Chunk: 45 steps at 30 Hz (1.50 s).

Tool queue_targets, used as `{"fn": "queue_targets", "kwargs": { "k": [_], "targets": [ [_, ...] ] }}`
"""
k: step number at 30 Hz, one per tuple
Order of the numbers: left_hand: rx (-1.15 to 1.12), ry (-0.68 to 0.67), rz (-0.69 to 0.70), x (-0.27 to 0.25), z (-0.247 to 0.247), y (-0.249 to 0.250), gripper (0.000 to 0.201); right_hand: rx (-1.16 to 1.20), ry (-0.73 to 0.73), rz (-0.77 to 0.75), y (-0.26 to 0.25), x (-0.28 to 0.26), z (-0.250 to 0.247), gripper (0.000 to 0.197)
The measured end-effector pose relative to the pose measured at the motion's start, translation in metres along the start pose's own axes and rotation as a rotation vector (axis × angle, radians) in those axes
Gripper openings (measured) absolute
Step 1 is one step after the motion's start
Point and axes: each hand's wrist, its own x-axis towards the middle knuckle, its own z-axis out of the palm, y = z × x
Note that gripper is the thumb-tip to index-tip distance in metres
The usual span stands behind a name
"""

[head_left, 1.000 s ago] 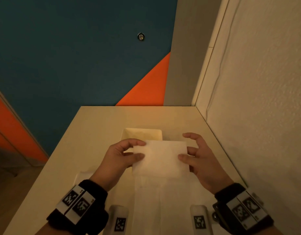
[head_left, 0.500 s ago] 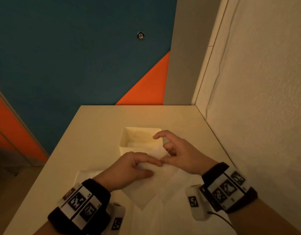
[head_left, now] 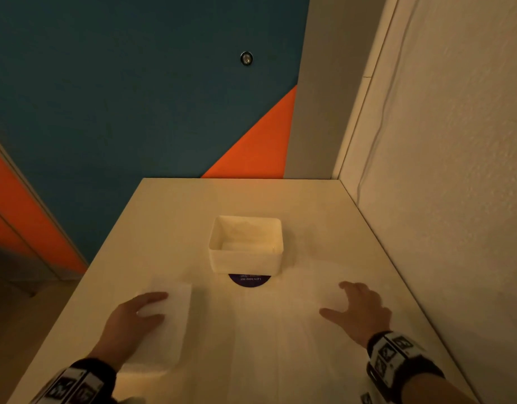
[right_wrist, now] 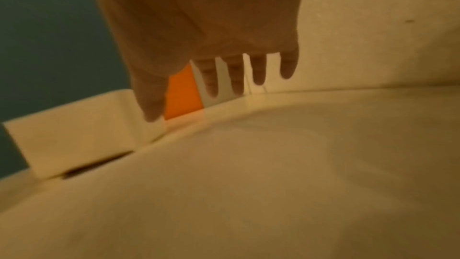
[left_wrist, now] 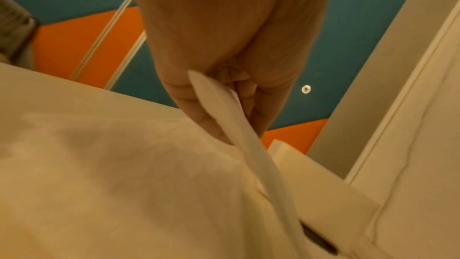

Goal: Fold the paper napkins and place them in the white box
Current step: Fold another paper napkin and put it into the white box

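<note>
Lying spread over the table (head_left: 169,217): flat napkin sheet (head_left: 280,330). Sitting mid-table, beyond both hands: white box (head_left: 245,249), napkin paper showing inside. Pinching a folded napkin (head_left: 166,325) at near left: left hand (head_left: 132,322). Hovering spread-fingered, holding nothing, over the sheet: right hand (head_left: 359,310).

The box (head_left: 245,259) stood mid-table (head_left: 169,217), its top open to access. Passage on the right was bounded by the wall (head_left: 443,199). Bare surface was left around it.
</note>
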Motion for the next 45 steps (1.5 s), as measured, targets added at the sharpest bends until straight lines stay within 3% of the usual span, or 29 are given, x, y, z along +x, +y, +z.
{"fn": "queue_targets", "kwargs": {
  "k": [3,6,9,18,24,29,39,43,45],
  "targets": [
    [0.111,0.032,-0.058,0.004,-0.006,-0.020,0.031,0.066,-0.144,0.158,0.021,-0.006,0.006,0.113],
    [0.247,0.022,-0.048,0.005,-0.005,-0.032,0.036,0.068,-0.302,0.155,0.029,-0.015,0.010,0.139],
    [0.289,0.014,-0.039,0.006,-0.003,-0.037,0.040,0.026,-0.339,0.142,0.027,-0.017,0.013,0.151],
    [0.417,-0.001,-0.013,0.008,-0.001,-0.037,0.044,0.010,-0.290,0.123,-0.001,-0.026,0.034,0.127],
    [0.442,0.005,-0.010,0.009,-0.003,-0.039,0.043,-0.005,-0.274,0.161,-0.018,-0.031,0.044,0.126],
    [0.458,0.009,-0.018,0.012,-0.006,-0.043,0.043,0.011,-0.192,0.111,-0.006,-0.025,0.023,0.094],
    [0.474,0.022,-0.021,0.012,-0.004,-0.041,0.042,-0.064,-0.170,0.068,0.007,-0.026,0.012,0.069],
    [0.493,0.012,-0.012,0.012,-0.005,-0.041,0.041,-0.040,-0.059,-0.175,0.008,-0.020,0.012,0.061],
    [0.474,0.014,-0.020,0.011,-0.007,-0.040,0.041,-0.056,-0.159,-0.313,0.009,-0.017,0.009,0.050]
  ]
}}
